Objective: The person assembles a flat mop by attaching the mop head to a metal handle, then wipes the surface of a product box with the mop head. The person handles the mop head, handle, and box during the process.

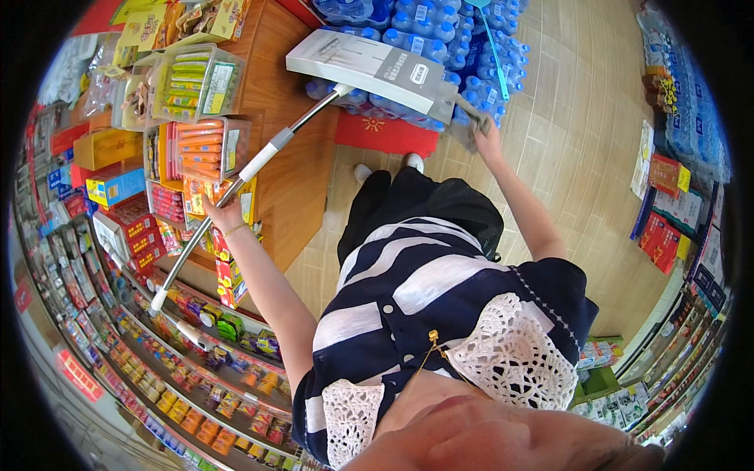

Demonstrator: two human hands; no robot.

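We have a flat mop (314, 118) held up off the floor, its wide head still wrapped in a grey-and-white cardboard sleeve (369, 67). The sleeve is not off yet, so by our reckoning the work of unpacking or fitting the head is at an early stage, with most of it left. The mop's long axis runs on a slant: head away from us, above the stacked water bottles (440, 31), pole end pointing back and down past our left side toward the candy shelves (204, 377). Our left hand (225, 210) is wrapped shut around the pole about midway, head ahead of that grip and white end cap behind it. Our right hand (483, 133) pinches a grey cloth piece (471, 122) at the head's near corner. Beside the left grip sits a wooden tabletop (290, 157) carrying snack trays (200, 149)
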